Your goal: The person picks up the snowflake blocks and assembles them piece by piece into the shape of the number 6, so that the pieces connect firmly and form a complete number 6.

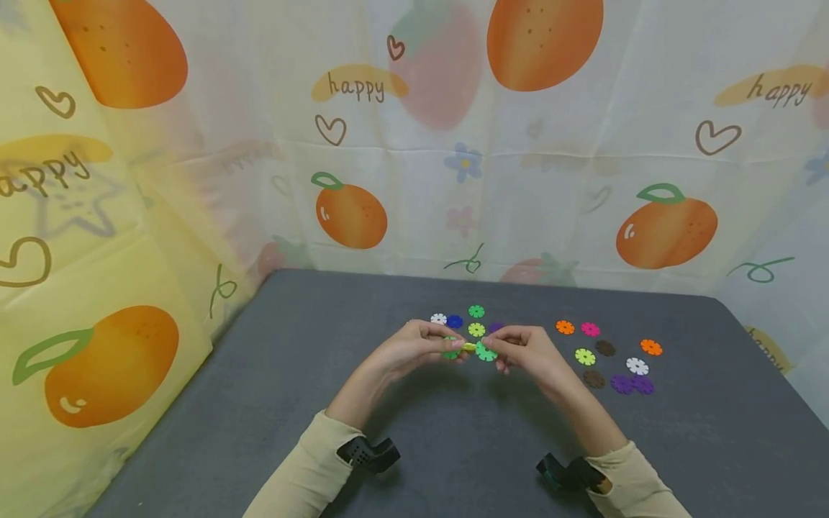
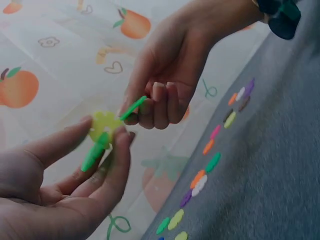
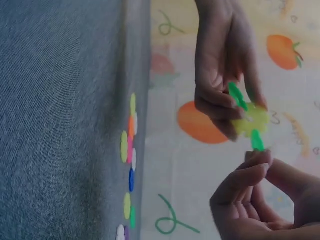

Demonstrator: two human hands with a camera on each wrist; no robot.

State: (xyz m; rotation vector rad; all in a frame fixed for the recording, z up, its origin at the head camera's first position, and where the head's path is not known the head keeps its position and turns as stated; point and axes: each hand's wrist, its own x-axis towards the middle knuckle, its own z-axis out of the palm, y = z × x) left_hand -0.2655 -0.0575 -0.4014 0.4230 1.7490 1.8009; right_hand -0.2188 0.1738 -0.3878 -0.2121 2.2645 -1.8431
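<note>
Both hands are raised above the grey table, fingertips close together. My left hand (image 1: 414, 351) pinches a yellow notched building disc (image 2: 103, 124) between thumb and fingers. One green notched disc (image 2: 94, 154) stands crosswise in that yellow disc, on the left hand's side. Thumb and fingertips of my right hand (image 1: 534, 350) pinch a second green notched disc (image 1: 486, 352). In the right wrist view, this green disc (image 3: 257, 140) meets the yellow disc's edge at an angle. The right hand's other fingers are curled in.
Loose notched discs lie flat on the table (image 1: 259, 403). Behind the hands are green (image 1: 476, 311), yellow-green (image 1: 476, 329), white (image 1: 438, 319) and blue (image 1: 455, 321) ones. Several more, including orange (image 1: 651, 347) and purple (image 1: 622, 384) discs, lie to the right. A fruit-print curtain (image 1: 414, 208) hangs behind.
</note>
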